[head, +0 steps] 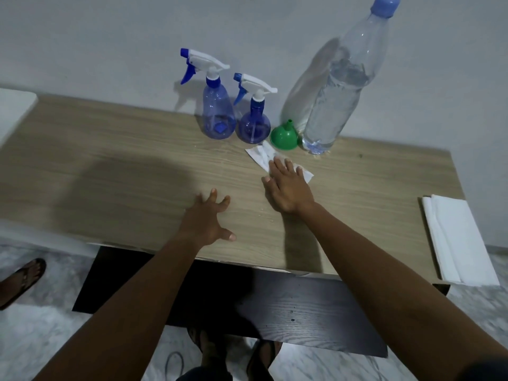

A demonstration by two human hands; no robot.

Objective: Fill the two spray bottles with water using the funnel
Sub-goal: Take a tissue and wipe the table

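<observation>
Two blue spray bottles stand at the back of the wooden table [110, 166] by the wall: a taller one [217, 111] and a rounder, shorter one [253, 121] to its right, both with white and blue trigger heads screwed on. A green funnel [284, 136] lies mouth down beside them. Right of it stands a large clear water bottle [339, 89] with a blue cap, partly full. My right hand [288, 185] lies flat, fingers spread, on a white tissue [262, 155] in front of the funnel. My left hand [207, 218] rests on the table with fingers apart, holding nothing.
A stack of white tissues [459, 240] lies at the table's right front corner. A few water drops [268, 217] sit on the table near my right wrist. A dark lower shelf [302, 309] juts out below the front edge. Another person's sandalled foot [22, 279] is at left.
</observation>
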